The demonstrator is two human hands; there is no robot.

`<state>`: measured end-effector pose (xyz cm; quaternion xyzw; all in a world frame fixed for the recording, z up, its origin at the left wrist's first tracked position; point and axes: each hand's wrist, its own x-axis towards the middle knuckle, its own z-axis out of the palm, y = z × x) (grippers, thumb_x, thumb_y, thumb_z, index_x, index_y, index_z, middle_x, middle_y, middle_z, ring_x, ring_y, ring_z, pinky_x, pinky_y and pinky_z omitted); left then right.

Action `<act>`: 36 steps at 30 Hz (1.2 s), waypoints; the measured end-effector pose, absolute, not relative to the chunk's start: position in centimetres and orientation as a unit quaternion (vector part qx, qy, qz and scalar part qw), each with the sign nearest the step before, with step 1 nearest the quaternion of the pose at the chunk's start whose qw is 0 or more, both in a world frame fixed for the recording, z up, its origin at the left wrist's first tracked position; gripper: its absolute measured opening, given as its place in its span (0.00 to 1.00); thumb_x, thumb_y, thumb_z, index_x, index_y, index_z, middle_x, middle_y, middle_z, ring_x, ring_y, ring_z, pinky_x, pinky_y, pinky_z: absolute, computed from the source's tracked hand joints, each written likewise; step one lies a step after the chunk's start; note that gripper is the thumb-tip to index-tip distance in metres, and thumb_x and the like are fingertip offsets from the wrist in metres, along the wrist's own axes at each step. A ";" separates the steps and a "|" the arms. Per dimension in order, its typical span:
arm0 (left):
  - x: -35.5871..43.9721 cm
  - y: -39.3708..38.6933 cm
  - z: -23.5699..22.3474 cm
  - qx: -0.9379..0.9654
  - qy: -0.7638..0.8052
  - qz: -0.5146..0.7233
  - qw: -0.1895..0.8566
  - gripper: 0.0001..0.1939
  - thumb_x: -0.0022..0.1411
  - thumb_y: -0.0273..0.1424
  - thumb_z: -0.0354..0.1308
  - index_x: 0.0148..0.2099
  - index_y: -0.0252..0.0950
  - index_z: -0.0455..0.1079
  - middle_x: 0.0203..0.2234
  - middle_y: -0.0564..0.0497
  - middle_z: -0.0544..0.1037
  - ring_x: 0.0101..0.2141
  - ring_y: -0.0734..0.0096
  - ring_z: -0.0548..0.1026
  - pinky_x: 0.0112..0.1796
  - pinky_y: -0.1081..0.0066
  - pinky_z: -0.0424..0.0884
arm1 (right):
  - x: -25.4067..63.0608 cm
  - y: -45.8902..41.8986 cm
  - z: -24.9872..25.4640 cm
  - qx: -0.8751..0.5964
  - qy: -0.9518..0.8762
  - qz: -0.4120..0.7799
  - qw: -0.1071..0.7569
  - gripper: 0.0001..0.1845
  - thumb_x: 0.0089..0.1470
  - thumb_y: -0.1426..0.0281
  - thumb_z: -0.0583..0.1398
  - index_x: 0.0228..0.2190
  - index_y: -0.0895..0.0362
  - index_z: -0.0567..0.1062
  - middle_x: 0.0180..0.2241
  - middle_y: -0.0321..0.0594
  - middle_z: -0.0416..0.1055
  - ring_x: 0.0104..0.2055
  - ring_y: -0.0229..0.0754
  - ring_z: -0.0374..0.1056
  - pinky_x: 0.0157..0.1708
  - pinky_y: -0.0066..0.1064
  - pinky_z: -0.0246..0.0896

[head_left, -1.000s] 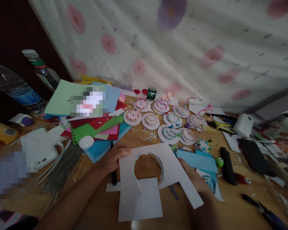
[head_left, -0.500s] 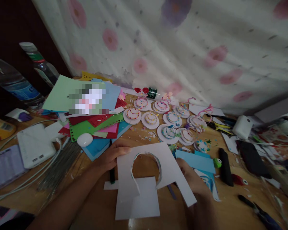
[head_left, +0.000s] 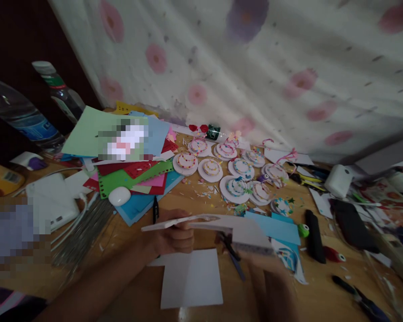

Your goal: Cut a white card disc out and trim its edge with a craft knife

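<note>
Head view: decorated hats (head_left: 212,170) appear finished on the worktop (head_left: 188,203), left hand (head_left: 176,239) grips cut card (head_left: 248,225), hold of right hand (head_left: 267,264) unclear, white sheet (head_left: 192,281) looks uncut.

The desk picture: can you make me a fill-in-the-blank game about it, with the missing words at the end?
1. The left hand holds a cut card that is ____ in colour.
2. The curtain is patterned with pink and purple ____.
3. The big bottle has a ____ label.

Missing words: white; flowers; blue.
</note>
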<state>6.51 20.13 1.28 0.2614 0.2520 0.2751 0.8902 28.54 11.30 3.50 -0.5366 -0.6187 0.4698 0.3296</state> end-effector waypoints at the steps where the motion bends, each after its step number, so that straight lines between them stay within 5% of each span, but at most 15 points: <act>1: 6.5 20.3 1.4 0.272 0.235 0.250 0.899 0.23 0.51 0.36 0.66 0.14 0.39 0.57 0.05 0.61 0.47 0.08 0.80 0.48 0.11 0.74 0.49 | 28.6 11.4 3.2 -0.533 -0.611 0.484 0.330 0.14 0.51 0.58 0.63 0.25 0.56 0.79 0.24 0.38 0.74 0.28 0.43 0.69 0.27 0.29 0.65; 5: 6.5 21.0 1.8 0.314 0.201 0.241 0.896 0.27 0.51 0.47 0.65 0.16 0.38 0.56 0.08 0.61 0.50 0.11 0.81 0.50 0.14 0.75 0.51 | 28.4 11.8 2.7 -0.538 -0.586 0.492 0.354 0.14 0.45 0.58 0.68 0.23 0.56 0.77 0.23 0.38 0.72 0.27 0.41 0.66 0.26 0.27 0.61; 11: 6.6 20.8 1.2 0.407 0.215 0.311 0.831 0.23 0.56 0.48 0.65 0.25 0.35 0.64 0.16 0.60 0.60 0.16 0.83 0.53 0.17 0.78 0.49 | 27.9 11.8 2.4 -0.537 -0.565 0.485 0.397 0.17 0.50 0.55 0.65 0.24 0.56 0.74 0.26 0.37 0.71 0.29 0.40 0.65 0.29 0.27 0.60; 25: 7.4 20.2 1.6 0.593 0.225 0.316 0.706 0.25 0.65 0.51 0.52 0.27 0.35 0.65 0.17 0.56 0.67 0.20 0.77 0.65 0.25 0.74 0.60 | 27.5 12.0 2.3 -0.552 -0.552 0.461 0.421 0.10 0.49 0.64 0.63 0.22 0.56 0.71 0.24 0.35 0.68 0.29 0.40 0.62 0.29 0.27 0.59; 36: 7.2 20.5 1.8 0.613 0.270 0.336 0.662 0.24 0.67 0.48 0.52 0.25 0.36 0.62 0.16 0.58 0.66 0.19 0.77 0.64 0.24 0.74 0.59 | 28.4 12.2 2.7 -0.544 -0.584 0.458 0.391 0.24 0.50 0.48 0.62 0.21 0.54 0.67 0.23 0.35 0.64 0.27 0.41 0.59 0.26 0.29 0.55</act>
